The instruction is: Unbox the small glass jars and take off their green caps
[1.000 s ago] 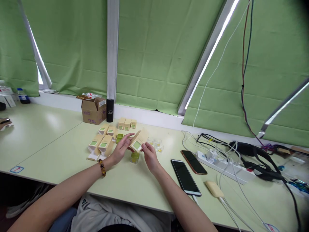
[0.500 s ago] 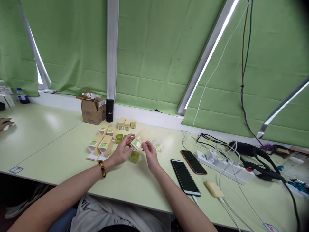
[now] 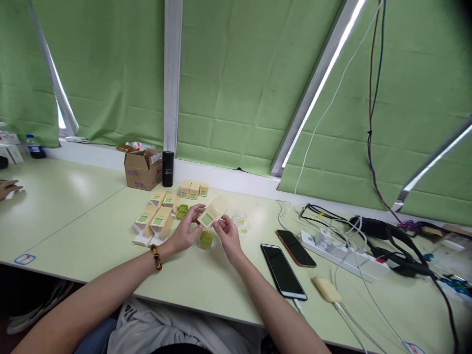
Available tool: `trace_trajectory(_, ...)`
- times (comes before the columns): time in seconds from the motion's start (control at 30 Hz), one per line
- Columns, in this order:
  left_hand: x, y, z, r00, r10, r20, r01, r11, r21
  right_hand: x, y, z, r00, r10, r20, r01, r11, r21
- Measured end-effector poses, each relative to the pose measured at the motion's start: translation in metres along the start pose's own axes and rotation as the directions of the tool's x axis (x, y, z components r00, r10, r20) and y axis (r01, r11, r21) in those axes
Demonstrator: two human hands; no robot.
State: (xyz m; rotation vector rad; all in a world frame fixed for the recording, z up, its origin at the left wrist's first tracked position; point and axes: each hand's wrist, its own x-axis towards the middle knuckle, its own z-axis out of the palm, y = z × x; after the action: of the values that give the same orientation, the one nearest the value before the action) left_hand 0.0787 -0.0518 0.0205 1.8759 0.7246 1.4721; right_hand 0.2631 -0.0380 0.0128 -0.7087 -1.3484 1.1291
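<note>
Between both hands I hold a small cream-coloured box (image 3: 213, 212) with a green square on its face, tilted above the table. My left hand (image 3: 189, 228) grips its left side, fingers curled around the edge. My right hand (image 3: 227, 235) pinches its lower right corner. Just below the box, a clear container with green contents (image 3: 205, 240) stands on the table. Small green containers (image 3: 182, 212) are partly hidden behind my left hand. Left of that hand lie several cream boxes (image 3: 161, 222) with open flaps. Clear plastic pieces with yellow bits (image 3: 241, 223) lie beyond my right hand.
Three small boxes (image 3: 193, 189) stand at the back, near a black cylinder (image 3: 167, 168) and a cardboard carton (image 3: 143, 169). Rightward are two phones (image 3: 283, 270), a power strip (image 3: 342, 253), a beige case (image 3: 327, 289) and tangled cables. Another person's hand (image 3: 9, 188) rests far left.
The held box has turned slightly in my fingers, so its green square sits a little lower and further left. My right hand has shifted slightly left.
</note>
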Motion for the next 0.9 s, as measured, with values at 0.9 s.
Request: trace_trajectory(0.9,-0.002,-0.001,-0.001,1.0,0.012,-0.016,-0.012,0.999,0.044,-0.001,-0.005,0.001,0.999,0.052,0.006,-0.052,0.996,0.077)
